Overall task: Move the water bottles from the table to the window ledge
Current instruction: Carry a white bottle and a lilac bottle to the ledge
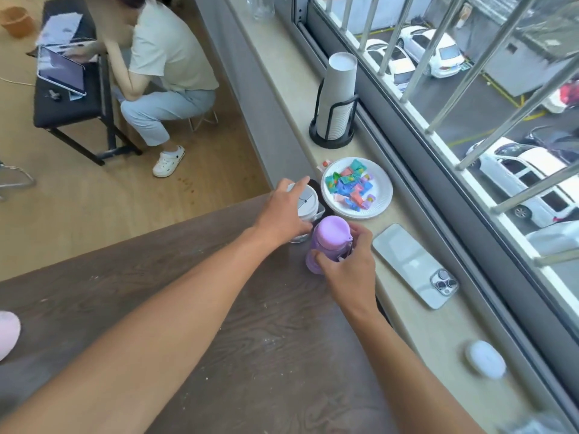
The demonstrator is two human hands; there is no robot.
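Observation:
Two bottles stand upright at the far right corner of the dark wooden table (219, 308), close to the window ledge (432, 333). My left hand (283, 211) is wrapped around the white bottle (308, 203), which has a white lid. Just nearer to me stands the purple bottle (329, 238), and my right hand (347, 264) grips its right side below the lid. Something dark sits behind the two bottles, mostly hidden.
On the ledge lie a white plate of colourful candies (380, 211), a phone face down (413, 264), a small white round object (485, 358) and a cup stack in a black holder (336, 98). A person sits at a low black bench (62, 114) at far left.

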